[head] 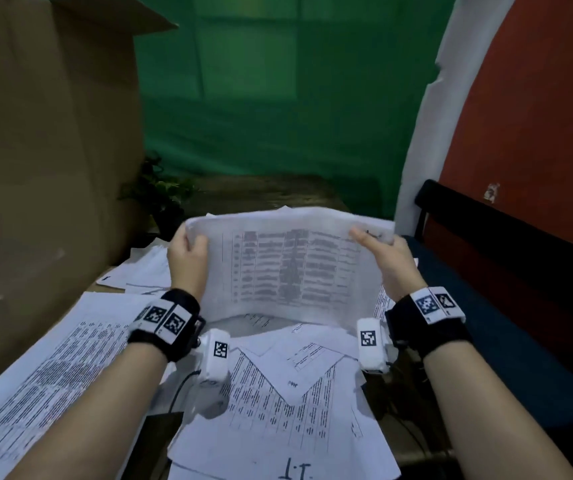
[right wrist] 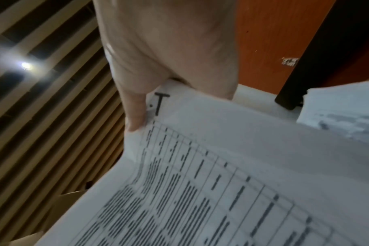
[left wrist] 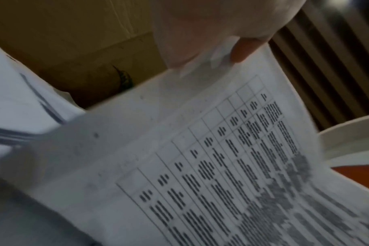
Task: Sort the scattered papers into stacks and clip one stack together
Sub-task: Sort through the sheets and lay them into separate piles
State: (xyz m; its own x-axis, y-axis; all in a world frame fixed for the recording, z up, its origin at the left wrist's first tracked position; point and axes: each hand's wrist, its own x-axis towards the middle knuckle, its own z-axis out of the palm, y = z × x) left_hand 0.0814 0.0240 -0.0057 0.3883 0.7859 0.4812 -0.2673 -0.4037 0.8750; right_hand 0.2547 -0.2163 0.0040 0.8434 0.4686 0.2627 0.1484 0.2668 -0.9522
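The sheets (head: 288, 268), printed with tables, are held up in the air between both hands, above the loose papers (head: 278, 393) that lie scattered on the tabletop (head: 396, 427). At least two sheets are in the bundle, as the wrist views show layered edges; the exact count cannot be told. The left hand (head: 188, 254) pinches the upper left corner, thumb in front and fingers (left wrist: 240, 50) curled behind the edge. The right hand (head: 382, 251) pinches the upper right corner the same way, its thumb lying beside a handwritten "T" on the top sheet. Below the fingers the sheets hang and bow towards the person.

The paper looks light, thin and limp: it sags wherever it is not held, and single sheets are likely to slip against one another. A hold at two opposite edges, as here, should keep it flat; tapping the lower edge on the tabletop would probably square it before stacking or clipping. A hard pinch may crease the corners.

Left of the left hand more papers lie in front of a cardboard box (head: 46, 150), with a small plant (head: 160, 188) beyond. Right of the right hand stand a dark frame (head: 468, 216) and a red wall (head: 538, 116).
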